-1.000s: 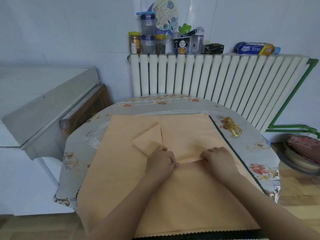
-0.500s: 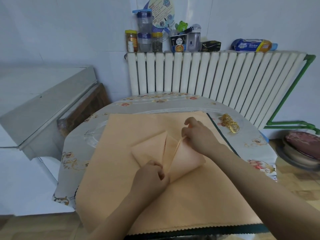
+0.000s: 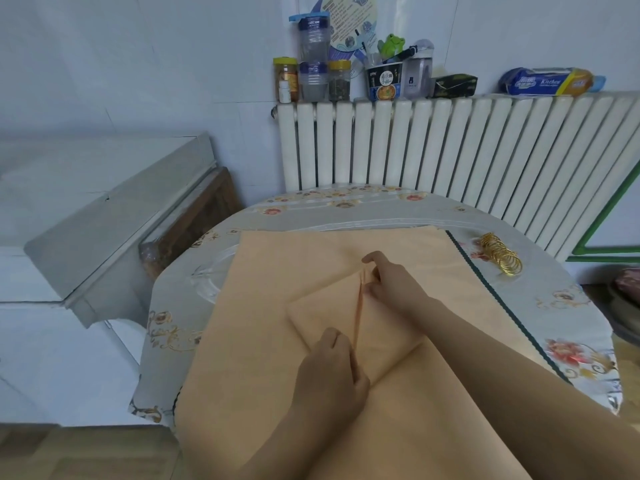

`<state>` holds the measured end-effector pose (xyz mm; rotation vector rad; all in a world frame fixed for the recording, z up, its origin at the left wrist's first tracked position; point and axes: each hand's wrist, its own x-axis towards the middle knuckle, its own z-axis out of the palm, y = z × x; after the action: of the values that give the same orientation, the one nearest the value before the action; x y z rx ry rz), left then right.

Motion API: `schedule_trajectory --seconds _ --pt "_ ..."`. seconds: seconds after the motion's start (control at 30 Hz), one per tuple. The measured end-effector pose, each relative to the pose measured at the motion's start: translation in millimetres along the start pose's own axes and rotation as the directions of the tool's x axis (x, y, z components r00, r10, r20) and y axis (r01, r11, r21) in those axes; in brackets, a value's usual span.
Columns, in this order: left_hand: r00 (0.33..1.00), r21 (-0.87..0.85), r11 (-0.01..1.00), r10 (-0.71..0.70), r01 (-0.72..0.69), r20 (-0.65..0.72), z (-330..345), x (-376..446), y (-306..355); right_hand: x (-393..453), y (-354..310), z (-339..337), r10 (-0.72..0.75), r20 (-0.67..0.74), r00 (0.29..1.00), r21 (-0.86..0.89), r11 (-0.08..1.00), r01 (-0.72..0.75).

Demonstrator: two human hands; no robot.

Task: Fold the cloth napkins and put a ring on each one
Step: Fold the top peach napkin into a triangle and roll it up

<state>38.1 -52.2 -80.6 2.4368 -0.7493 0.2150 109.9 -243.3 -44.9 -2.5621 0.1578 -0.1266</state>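
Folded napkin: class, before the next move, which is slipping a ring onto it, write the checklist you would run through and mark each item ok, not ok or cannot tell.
1. Right hand pinches the far tip of the folded napkin: ok.
2. Left hand pins the near end: ok.
3. Napkin gathered narrow enough for a ring: not ok, it lies as a wide diamond.
4. Gold rings in view, on the table to the right: ok.
5. A hand free to fetch a ring: not ok, both are on the cloth.
6. Ring opening fits the napkin: cannot tell.
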Motion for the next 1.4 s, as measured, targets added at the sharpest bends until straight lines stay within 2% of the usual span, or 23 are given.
schedule_trajectory --seconds 0.17,0.27,0.33,0.43,0.53,0.6,0.67,0.8,0.9,0.97,1.07,1.13,1.27,1.4 --pt "0.997 0.037 0.997 0.063 -0.064 0.037 0.2 0.9 -2.2 9.5 10.8 10.9 0.114 -0.076 0.991 0.152 0.983 -0.102" --pt "0.996 0.018 0.997 0.07 -0.071 0.053 -1.6 2.2 -3.4 13.8 13.1 20.1 0.154 -0.126 0.98 0.173 0.976 -0.131" --pt "0.995 0.032 0.996 0.087 -0.089 0.051 -1.0 3.5 -4.6 15.8 13.8 28.3 0.158 -0.175 0.972 0.123 0.983 -0.138" --pt "0.995 0.027 0.997 0.067 -0.069 0.077 -2.5 5.7 -4.7 18.3 15.9 36.2 0.154 -0.289 0.945 -0.092 0.978 -0.187" --pt "0.997 -0.004 0.999 0.044 -0.044 0.057 -4.1 8.4 -3.1 19.3 19.3 35.4 0.176 -0.294 0.939 -0.154 0.961 -0.228" --pt "0.993 0.0 1.0 0.006 -0.006 0.122 -7.5 12.6 -0.9 16.1 21.5 34.9 0.149 -0.311 0.939 -0.144 0.969 -0.202" --pt "0.988 -0.009 1.0 0.013 -0.011 0.152 -11.7 17.4 -1.2 5.9 18.8 33.8 0.066 -0.387 0.92 -0.139 0.982 -0.129" --pt "0.961 -0.009 1.0 0.022 -0.02 0.276 -19.3 30.0 -7.5 -40.1 2.4 29.7 -0.152 -0.517 0.843 -0.102 0.988 0.115" --pt "0.924 -0.033 0.999 0.05 -0.041 0.38 -25.9 39.9 -15.0 -91.9 -13.8 32.6 -0.221 -0.437 0.872 -0.056 0.974 0.219" --pt "0.902 -0.059 0.996 0.079 -0.06 0.423 -30.6 42.8 -15.6 -124.5 -22.3 40.1 -0.348 -0.396 0.849 -0.147 0.937 0.316" --pt "0.885 -0.078 0.992 0.122 -0.097 0.45 -36.3 43.2 -14.6 -145.9 -25.4 54.7 -0.514 -0.22 0.829 -0.29 0.846 0.447" --pt "0.88 -0.081 0.99 0.14 -0.116 0.454 -36.7 43.6 -15.5 -143.1 -25.4 58.1 -0.534 -0.185 0.825 -0.313 0.828 0.465" --pt "0.867 -0.066 0.992 0.13 -0.112 0.481 -35.1 43.0 -13.0 -136.5 -29.3 53.4 -0.587 -0.229 0.777 -0.348 0.795 0.498" --pt "0.879 -0.041 0.986 0.164 -0.163 0.447 -33.1 36.1 -4.8 -144.7 -20.6 34.5 -0.547 -0.175 0.819 -0.304 0.821 0.483"
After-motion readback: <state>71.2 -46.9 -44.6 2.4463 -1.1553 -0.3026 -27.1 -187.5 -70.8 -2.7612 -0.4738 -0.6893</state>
